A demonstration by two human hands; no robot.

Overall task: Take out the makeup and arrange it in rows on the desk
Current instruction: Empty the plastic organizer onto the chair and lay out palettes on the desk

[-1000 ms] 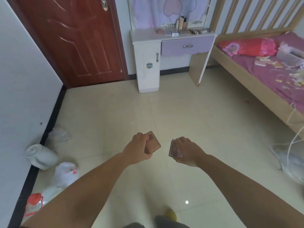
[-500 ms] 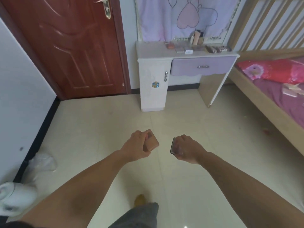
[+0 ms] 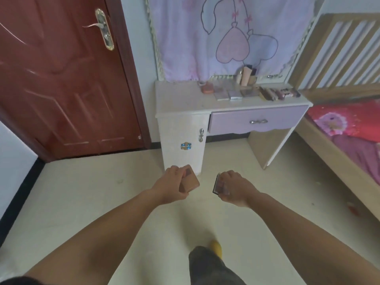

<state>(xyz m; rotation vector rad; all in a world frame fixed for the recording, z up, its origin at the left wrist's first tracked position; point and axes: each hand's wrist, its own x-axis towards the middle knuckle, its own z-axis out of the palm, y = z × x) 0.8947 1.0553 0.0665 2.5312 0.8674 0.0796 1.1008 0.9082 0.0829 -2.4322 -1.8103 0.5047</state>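
My left hand [image 3: 173, 185] grips a flat brown makeup case [image 3: 190, 182] over the floor. My right hand [image 3: 234, 187] holds a dark-edged makeup palette [image 3: 219, 184] with its fingers curled round it. Both hands are at chest height, a short way in front of the white desk [image 3: 181, 103]. On the desk's right half lie several makeup items in a row: a pink round compact [image 3: 207, 89], flat palettes [image 3: 228, 94] and a dark bundle of tubes [image 3: 277, 93]. Upright bottles [image 3: 246, 76] stand at the back.
A red-brown door [image 3: 61, 83] is shut at the left. A wooden bed [image 3: 349, 161] with pink bedding runs along the right. A lilac drawer [image 3: 257, 121] fronts the desk. My leg and yellow shoe [image 3: 216, 246] step forward on the pale tiled floor.
The desk has come much closer and larger in view as I walk toward it. Both hands keep their items and the same pose.
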